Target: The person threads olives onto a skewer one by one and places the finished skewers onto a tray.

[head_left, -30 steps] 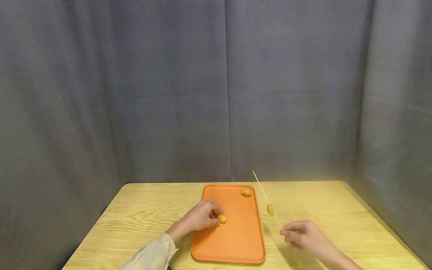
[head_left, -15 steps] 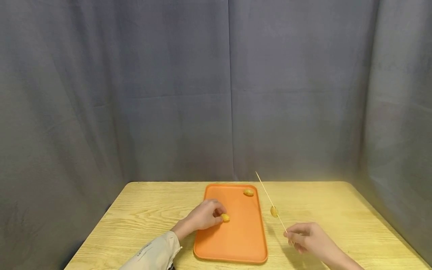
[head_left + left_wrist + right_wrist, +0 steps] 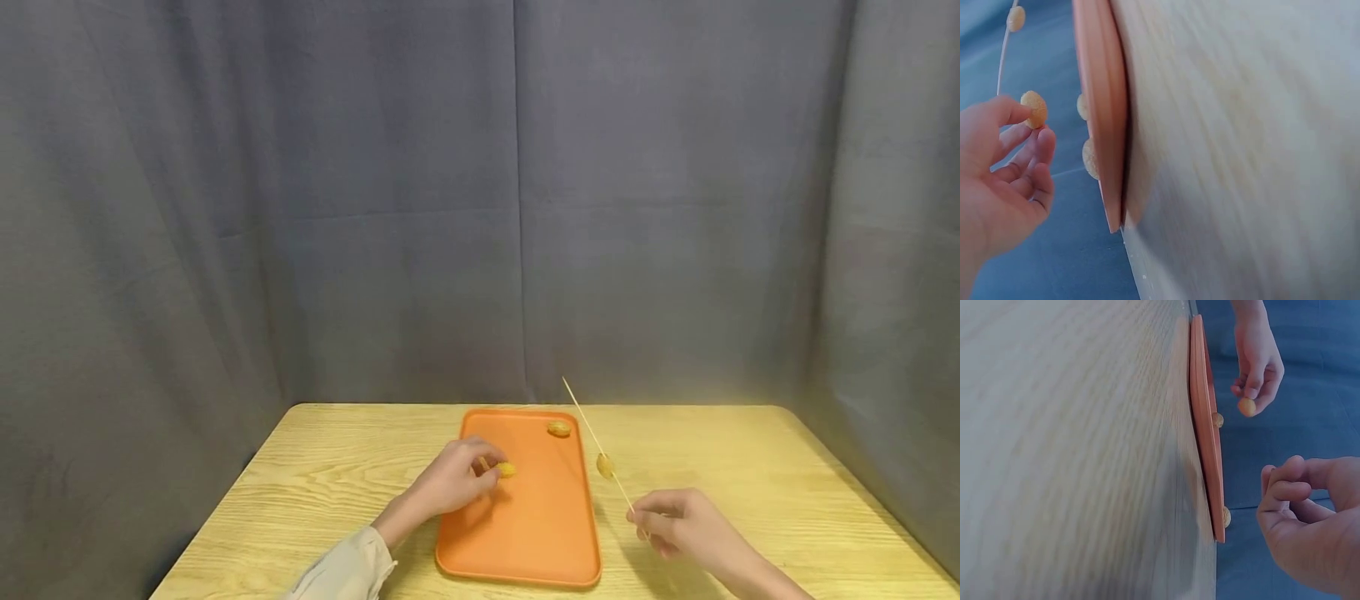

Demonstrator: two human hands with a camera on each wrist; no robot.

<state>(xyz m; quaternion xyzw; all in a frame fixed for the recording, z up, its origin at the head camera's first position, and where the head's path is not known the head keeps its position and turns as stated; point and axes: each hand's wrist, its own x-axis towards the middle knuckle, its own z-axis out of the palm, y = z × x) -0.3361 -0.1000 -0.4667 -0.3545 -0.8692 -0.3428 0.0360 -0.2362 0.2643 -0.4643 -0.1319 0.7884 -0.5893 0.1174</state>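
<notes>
Above the orange tray (image 3: 525, 533), my left hand (image 3: 456, 477) pinches a small oval yellow-brown piece with a rough surface (image 3: 1034, 110) between thumb and fingertips. It is lifted off the tray. My right hand (image 3: 678, 527), to the right of the tray, holds a thin bamboo skewer (image 3: 582, 414) near its lower end. The skewer slants up and away to the left. A similar oval piece (image 3: 605, 465) is threaded partway along it. The right wrist view barely shows the skewer.
On the tray lie two more oval pieces, one at the far right corner (image 3: 558, 428) and a nearer piece (image 3: 1217, 419), mostly hidden by the left hand in the head view. The wooden table (image 3: 337, 450) meets grey curtains (image 3: 405, 250) at the back and sides.
My left hand has raised the oval piece off the tray and moved slightly away and right. The right hand keeps the skewer nearly still. The whole head view has shifted a little.
</notes>
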